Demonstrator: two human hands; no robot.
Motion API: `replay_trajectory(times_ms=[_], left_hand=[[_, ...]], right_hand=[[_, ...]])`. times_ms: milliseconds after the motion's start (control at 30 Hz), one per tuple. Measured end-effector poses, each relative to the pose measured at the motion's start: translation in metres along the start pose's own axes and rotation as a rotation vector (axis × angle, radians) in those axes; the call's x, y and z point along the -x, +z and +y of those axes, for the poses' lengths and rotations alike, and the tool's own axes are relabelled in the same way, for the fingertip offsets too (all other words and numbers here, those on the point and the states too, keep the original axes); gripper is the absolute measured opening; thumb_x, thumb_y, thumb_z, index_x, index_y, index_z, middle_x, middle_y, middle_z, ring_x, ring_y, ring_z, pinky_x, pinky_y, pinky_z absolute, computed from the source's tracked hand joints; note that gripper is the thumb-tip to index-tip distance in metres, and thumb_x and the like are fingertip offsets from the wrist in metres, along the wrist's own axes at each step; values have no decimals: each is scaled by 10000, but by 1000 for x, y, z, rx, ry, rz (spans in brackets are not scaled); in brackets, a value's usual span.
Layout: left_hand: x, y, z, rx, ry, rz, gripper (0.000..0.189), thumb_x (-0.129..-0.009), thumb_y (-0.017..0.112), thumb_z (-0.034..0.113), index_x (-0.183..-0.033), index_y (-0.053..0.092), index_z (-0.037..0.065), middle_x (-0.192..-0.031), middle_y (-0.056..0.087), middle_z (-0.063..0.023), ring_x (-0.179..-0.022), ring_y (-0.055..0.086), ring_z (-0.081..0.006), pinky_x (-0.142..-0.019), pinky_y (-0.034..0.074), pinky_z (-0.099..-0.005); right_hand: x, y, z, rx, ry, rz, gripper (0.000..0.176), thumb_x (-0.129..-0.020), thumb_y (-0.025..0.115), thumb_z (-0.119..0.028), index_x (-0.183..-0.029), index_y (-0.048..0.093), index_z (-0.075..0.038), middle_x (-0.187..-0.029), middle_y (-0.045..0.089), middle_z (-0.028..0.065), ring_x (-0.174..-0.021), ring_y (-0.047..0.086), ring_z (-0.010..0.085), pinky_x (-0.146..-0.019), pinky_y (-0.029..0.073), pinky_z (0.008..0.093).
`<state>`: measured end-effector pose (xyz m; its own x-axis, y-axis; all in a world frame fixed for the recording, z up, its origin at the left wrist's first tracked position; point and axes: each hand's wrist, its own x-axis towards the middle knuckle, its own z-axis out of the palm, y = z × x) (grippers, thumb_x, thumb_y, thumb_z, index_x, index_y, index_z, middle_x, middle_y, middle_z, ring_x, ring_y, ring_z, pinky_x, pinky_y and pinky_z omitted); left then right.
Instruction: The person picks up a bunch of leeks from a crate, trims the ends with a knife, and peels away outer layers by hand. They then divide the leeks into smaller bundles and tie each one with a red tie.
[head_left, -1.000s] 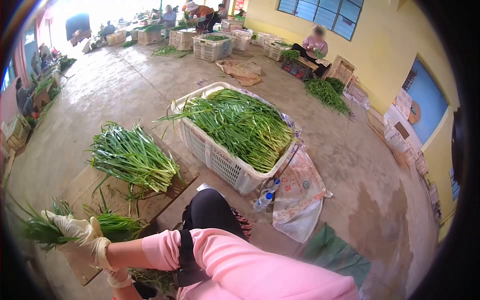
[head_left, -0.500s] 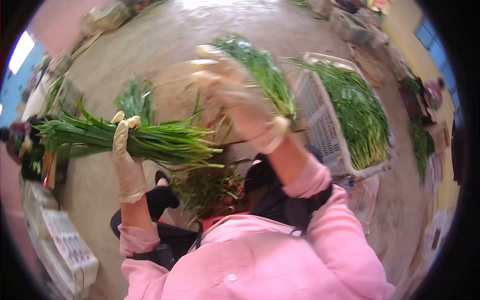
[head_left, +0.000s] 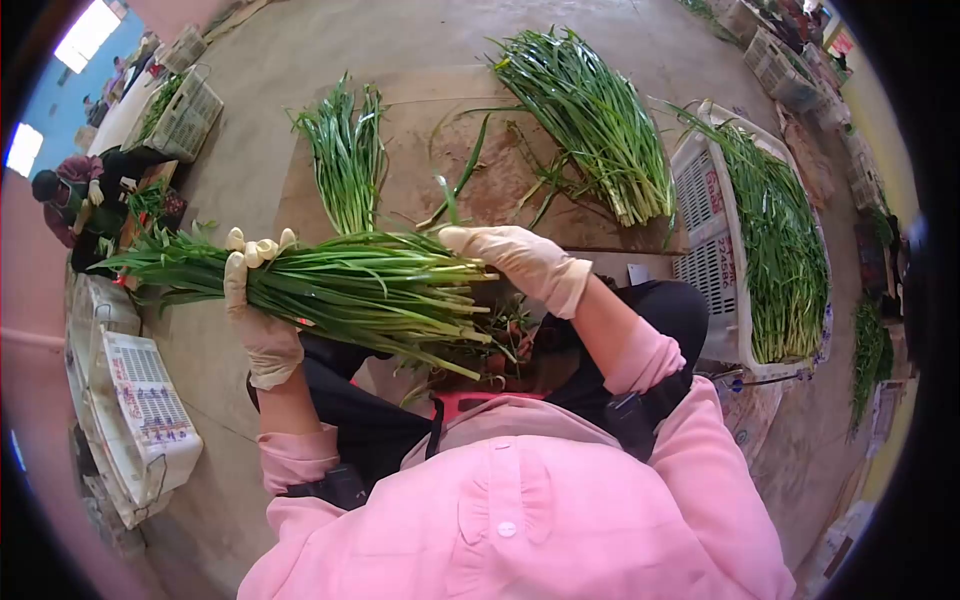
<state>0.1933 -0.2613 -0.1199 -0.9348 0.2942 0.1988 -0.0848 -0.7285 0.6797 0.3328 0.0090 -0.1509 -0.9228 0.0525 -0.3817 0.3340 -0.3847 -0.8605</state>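
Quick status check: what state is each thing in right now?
left hand, clenched around the held bunch
held bunch, horizontal, off the board
right hand, open, laid on the held bunch's end
small pile, lying on the board
large pile, lying on the board
white crate, full of greens

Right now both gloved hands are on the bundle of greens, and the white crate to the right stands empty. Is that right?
No: the head view shows the white crate full of green stalks. The gloved left hand and right hand are on the bundle of greens.
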Motion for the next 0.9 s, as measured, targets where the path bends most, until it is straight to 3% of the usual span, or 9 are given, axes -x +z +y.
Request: replay_trajectory(times_ms=[200,300,367,433,500,633,700,767,900], left_hand=[[0,-14,20,150,-10,-288,183,-945,613,113,-1120,585,68,-856,580,-7,-912,594,-158,-1155,360,-471],[3,-18,28,157,-16,-376,153,-931,617,84,-1073,560,79,-833,568,-3,-894,591,-167,-1170,332,-482],[5,-18,33,170,-8,-415,145,-929,614,76,-1059,550,84,-829,565,-2,-881,587,-168,-1174,322,-486],[9,-17,39,173,-3,-426,129,-920,605,61,-1036,554,84,-808,572,-7,-865,594,-173,-1164,319,-488],[11,-11,39,167,5,-468,121,-915,581,50,-1033,571,76,-793,604,-24,-849,619,-186,-1134,340,-493],[12,-5,35,150,-30,-505,128,-899,630,57,-1018,592,86,-766,627,-16,-830,638,-181,-1072,374,-454],[13,-2,33,165,-41,-506,114,-895,637,59,-996,594,89,-745,618,-10,-819,638,-177,-1057,380,-445],[13,-1,32,181,-43,-505,99,-894,642,65,-976,592,91,-734,611,-6,-820,641,-175,-1054,381,-440],[16,0,35,222,-18,-455,117,-867,644,40,-950,577,89,-724,582,1,-779,611,-167,-1024,389,-424]], right_hand=[[-12,-10,42,-103,-94,174,125,-848,734,-87,-865,732,38,-834,724,71,-750,662,122,-693,514,269],[-21,-39,70,130,-115,281,166,-825,755,-146,-837,736,18,-798,722,57,-720,653,105,-650,504,297],[7,-40,37,679,148,445,330,-808,732,-341,-807,726,-11,-738,697,129,-697,666,191,-662,501,308],[-2,-64,50,1281,133,335,547,-833,638,-553,-747,698,-16,-666,646,178,-695,672,294,-674,494,414],[5,-42,25,1288,176,290,612,-834,599,-600,-879,717,-2,-850,703,194,-895,684,338,-806,501,399],[12,-3,19,601,-380,11,616,-825,759,-390,-1334,591,-86,-1151,667,154,-1080,625,270,-900,462,348],[15,10,8,733,-365,-70,551,-814,773,-324,-1305,625,-123,-1108,685,137,-1023,645,235,-897,477,318],[7,17,18,553,-504,-33,256,-789,759,-173,-1029,756,-85,-817,716,101,-749,668,199,-734,519,313],[11,10,14,748,-569,57,138,-810,700,-146,-900,759,-59,-821,712,157,-767,705,206,-713,531,312]])
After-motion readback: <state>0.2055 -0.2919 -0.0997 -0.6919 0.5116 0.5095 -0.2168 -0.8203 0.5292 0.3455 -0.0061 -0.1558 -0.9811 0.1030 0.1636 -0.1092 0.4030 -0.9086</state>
